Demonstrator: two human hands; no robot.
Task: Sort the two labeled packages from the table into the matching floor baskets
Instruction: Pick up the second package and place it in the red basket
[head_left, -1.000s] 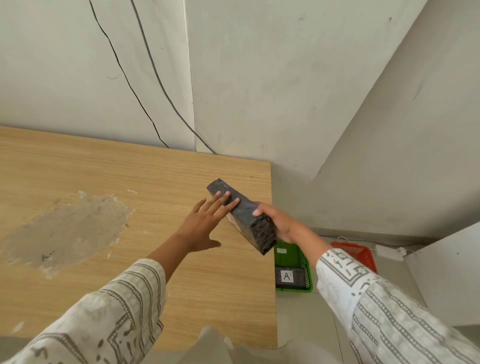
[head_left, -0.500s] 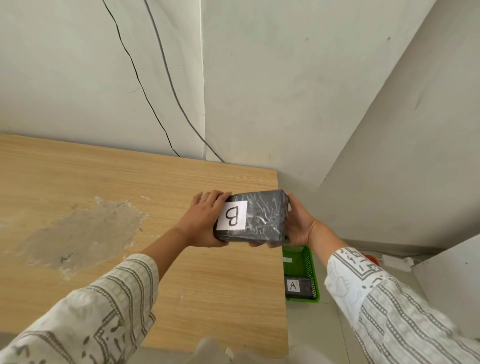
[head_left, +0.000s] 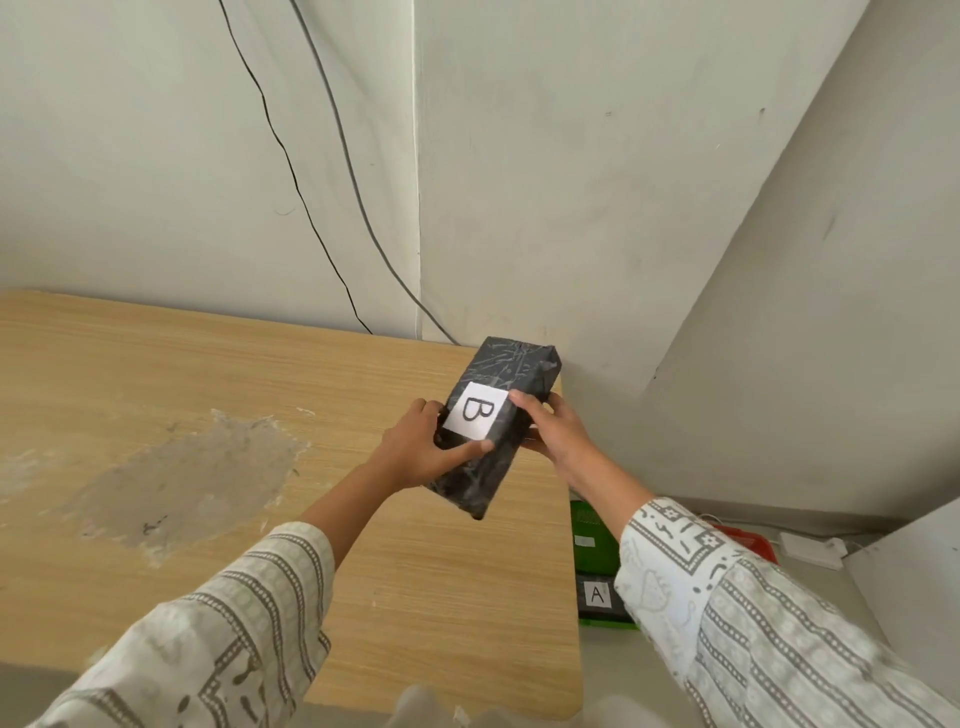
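A black-wrapped package (head_left: 506, 371) with a white label reading B is held lengthwise above the right end of the wooden table (head_left: 208, 374). My left hand (head_left: 423, 449) grips its left side, thumb across the top near the label. My right hand (head_left: 553, 428) holds its right side. On the floor right of the table stands a green basket (head_left: 592, 530) with a black package labelled A (head_left: 597, 595) inside. Behind my right sleeve shows part of a red basket (head_left: 756, 545).
The table carries a large grey worn patch (head_left: 182, 483). Two black cables (head_left: 311, 171) run down the wall behind it. A white power adapter (head_left: 810, 548) lies on the floor by the wall, and a white panel (head_left: 914, 577) stands at the right.
The package has been turned from sideways to lengthwise, so the B label now reads upright. Both hands have shifted their hold and stay on it.
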